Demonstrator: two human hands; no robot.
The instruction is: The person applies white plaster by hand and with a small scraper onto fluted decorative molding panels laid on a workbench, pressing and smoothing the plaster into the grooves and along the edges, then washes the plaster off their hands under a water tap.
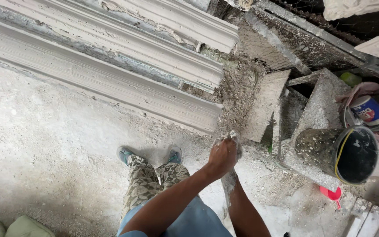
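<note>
My left hand (221, 156) reaches across my body and curls over the white, plaster-coated fingers of my right hand (234, 139). The right hand is mostly hidden beneath it. My right forearm (230, 182) rises from the bottom edge, smeared with wet plaster near the wrist. Both hands meet just in front of the end of the long white plaster mouldings (110, 57), beside a heap of grey fibre and debris (238, 87). Below are my patterned trousers and both feet (126, 153).
The mouldings lie in parallel rows across the dusty concrete floor (44, 140). To the right lie tilted concrete slabs (316, 109), a spattered black bucket on its side (349, 153), a small paint can (370, 110) and a red object (330, 193). Pale sacks (5, 228) sit bottom left.
</note>
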